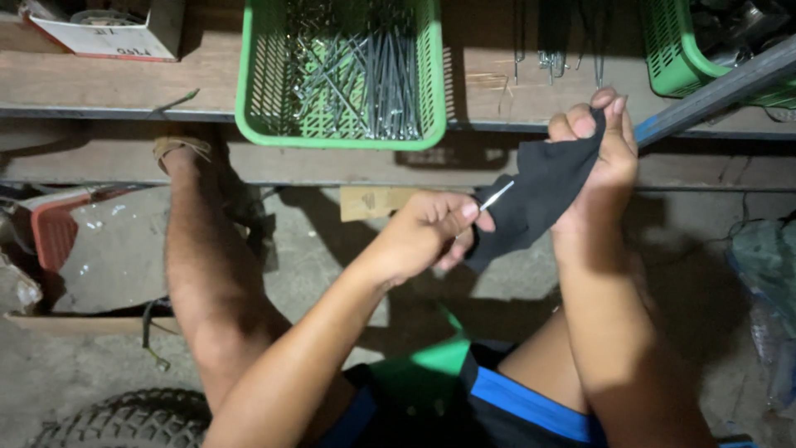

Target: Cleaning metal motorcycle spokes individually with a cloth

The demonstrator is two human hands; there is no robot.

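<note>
My right hand (pixel 601 141) is raised and pinches the top of a black cloth (pixel 535 195), which hangs down between both hands. My left hand (pixel 427 232) grips a thin silver metal rod (pixel 497 196) between thumb and fingers; the rod's tip pokes up against the cloth. The lower edge of the cloth also lies under my left fingers. My knees and blue-trimmed black shorts (pixel 506 398) are below the hands.
A green plastic basket (pixel 249 91) filled with several thin metal rods sits on a wooden shelf (pixel 108 87). A second green basket (pixel 672 50) is at top right beside a grey metal bar (pixel 713 91). A red tray (pixel 54 232) and a tyre (pixel 124 419) lie at left.
</note>
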